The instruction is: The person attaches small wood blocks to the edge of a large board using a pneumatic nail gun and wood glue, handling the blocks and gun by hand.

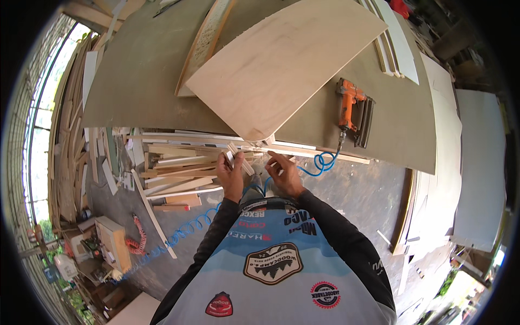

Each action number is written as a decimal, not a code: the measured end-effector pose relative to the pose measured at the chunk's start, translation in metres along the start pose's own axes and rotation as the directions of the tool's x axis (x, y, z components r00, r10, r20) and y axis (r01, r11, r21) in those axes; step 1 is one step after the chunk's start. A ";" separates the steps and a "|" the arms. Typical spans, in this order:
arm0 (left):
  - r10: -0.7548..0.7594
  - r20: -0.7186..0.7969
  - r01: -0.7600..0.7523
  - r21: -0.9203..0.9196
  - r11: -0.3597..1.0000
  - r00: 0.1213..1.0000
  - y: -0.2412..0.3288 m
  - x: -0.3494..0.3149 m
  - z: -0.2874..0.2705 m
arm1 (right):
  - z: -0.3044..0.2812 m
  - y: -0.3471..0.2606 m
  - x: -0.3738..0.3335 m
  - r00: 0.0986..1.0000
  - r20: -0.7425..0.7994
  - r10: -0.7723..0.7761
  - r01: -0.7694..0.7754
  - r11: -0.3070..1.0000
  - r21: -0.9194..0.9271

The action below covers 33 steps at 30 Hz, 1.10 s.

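My left hand [232, 176] is closed around a few short, pale wooden strips [246, 164] in front of the table's near edge. Just to its right, my right hand [286, 176] has its fingers bent in toward the thumb; anything small between them is too hard to make out. Beyond both hands a light plywood panel [292, 65] lies slanted on the table [141, 86], its near corner close to my fingers. An orange and black nail gun [349, 105] rests on the tabletop at the right, joined to a coiled blue air hose [325, 162].
Many loose wooden strips [179, 173] are piled below the table's edge on the left. A long wooden frame piece [206, 46] lies behind the panel. White boards [398, 43] sit at the far right. The hose crosses the floor [346, 200] toward a wooden box [112, 244].
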State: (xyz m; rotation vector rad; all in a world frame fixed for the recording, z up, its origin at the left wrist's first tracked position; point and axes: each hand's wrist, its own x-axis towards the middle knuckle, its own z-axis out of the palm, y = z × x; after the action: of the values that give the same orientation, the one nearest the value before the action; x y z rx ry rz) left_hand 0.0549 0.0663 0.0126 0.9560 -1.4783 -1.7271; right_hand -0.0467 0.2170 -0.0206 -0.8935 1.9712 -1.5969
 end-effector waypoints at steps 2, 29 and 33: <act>0.113 0.024 -0.114 0.054 0.992 0.993 0.016 0.020 -0.004 | 0.020 -0.002 0.004 0.997 -0.079 -0.015 0.009 0.997 -0.074; 0.465 0.803 -0.927 0.339 0.160 0.374 0.071 0.138 0.058 | 0.094 0.036 0.062 0.711 -0.683 -0.167 0.073 0.984 -0.164; 0.500 0.785 -0.930 0.327 0.166 0.365 0.068 0.139 0.058 | 0.090 0.026 0.059 0.729 -0.673 -0.126 0.040 0.989 -0.142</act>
State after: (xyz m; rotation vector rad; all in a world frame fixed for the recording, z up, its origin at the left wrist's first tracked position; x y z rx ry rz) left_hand -0.0649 -0.0324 0.0704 -0.1538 -2.5507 -0.4657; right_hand -0.0300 0.1162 -0.0631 -0.4491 2.5641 -2.0901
